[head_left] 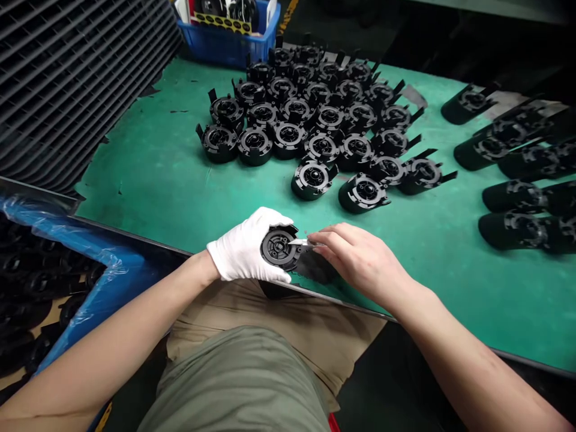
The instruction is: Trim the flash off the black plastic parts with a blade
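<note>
My left hand [245, 247], in a white glove, is wrapped round a black round plastic housing [279, 246] near the table's front edge. The housing's ringed face is turned up toward me. Bare and closed, my right hand [355, 255] pinches a small knife with a pointed, light blade [297, 242]. The blade's tip lies at the right side of the housing's face; whether it touches cannot be made out. Most of the knife's handle is hidden in my fingers. Just beyond my hands, similar black housings [314, 175] stand upright in a cluster.
Taller black cylinders [472, 103] stand in rows at the right of the green table [171, 180]. At the back left sits a blue bin [225, 45] beside stacked black grilles [81, 78]. Below left, a blue plastic-lined container [117, 276] holds black parts.
</note>
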### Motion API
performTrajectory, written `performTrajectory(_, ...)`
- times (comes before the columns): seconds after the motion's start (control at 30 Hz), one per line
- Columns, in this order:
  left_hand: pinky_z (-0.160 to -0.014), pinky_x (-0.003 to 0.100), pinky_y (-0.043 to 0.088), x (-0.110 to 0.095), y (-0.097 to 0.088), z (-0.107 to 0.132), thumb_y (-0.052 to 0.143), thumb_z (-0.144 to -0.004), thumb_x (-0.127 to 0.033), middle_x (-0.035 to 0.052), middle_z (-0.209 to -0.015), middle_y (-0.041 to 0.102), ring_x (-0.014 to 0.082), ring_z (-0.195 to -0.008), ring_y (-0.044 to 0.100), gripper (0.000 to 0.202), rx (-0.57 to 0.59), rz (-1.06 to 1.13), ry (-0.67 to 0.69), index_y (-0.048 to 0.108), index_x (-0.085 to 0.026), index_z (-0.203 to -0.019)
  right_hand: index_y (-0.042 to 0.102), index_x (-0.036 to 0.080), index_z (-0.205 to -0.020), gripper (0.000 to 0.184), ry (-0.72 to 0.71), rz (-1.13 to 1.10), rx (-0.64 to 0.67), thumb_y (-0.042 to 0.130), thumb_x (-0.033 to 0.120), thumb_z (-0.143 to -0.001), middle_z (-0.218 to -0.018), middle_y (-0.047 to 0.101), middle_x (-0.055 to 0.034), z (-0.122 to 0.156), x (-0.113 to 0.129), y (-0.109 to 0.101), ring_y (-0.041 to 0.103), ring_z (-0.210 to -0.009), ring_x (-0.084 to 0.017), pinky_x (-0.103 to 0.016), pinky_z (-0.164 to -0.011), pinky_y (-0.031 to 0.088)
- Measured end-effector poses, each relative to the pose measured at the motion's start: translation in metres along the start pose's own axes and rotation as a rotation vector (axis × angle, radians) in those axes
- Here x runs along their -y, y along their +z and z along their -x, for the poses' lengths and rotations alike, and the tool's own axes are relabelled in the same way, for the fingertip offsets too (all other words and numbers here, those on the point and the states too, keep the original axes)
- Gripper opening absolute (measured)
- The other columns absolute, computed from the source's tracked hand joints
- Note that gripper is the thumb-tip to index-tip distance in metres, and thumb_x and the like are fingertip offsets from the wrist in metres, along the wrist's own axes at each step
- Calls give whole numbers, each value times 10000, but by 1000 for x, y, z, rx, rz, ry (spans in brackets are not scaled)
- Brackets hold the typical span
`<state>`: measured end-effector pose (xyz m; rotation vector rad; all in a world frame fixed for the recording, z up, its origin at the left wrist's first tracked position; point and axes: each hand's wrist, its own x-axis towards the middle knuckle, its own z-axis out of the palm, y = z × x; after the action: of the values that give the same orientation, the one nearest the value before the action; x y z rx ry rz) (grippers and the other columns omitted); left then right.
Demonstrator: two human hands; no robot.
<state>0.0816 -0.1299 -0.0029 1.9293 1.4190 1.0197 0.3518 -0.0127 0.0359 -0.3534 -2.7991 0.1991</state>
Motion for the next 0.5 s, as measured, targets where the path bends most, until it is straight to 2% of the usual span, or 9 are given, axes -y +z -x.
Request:
performTrajectory(0.3,-1117,542,605,-2,1,0,1018,-670,-601,153,-1352,666,365,-1278,689,1000,-8,-55,61,529,-202,-1445,686,174,-1243,165,-28,25,11,584,206,-1116,-1060,768,-91,-8,-3,6,676,-869,-203,-341,-743,495)
performTrajectory(0.5,-1109,548,607,-2,0,-1,1019,-645,-623,143,-1337,677,373,-1270,692,1010,17,-61,27,547,-218,-1441,665,177,-1277,183,-48,4,39,584,177,-1113,-1098,771,-91,-11,-5,8,671,-886,-204,-349,-741,480)
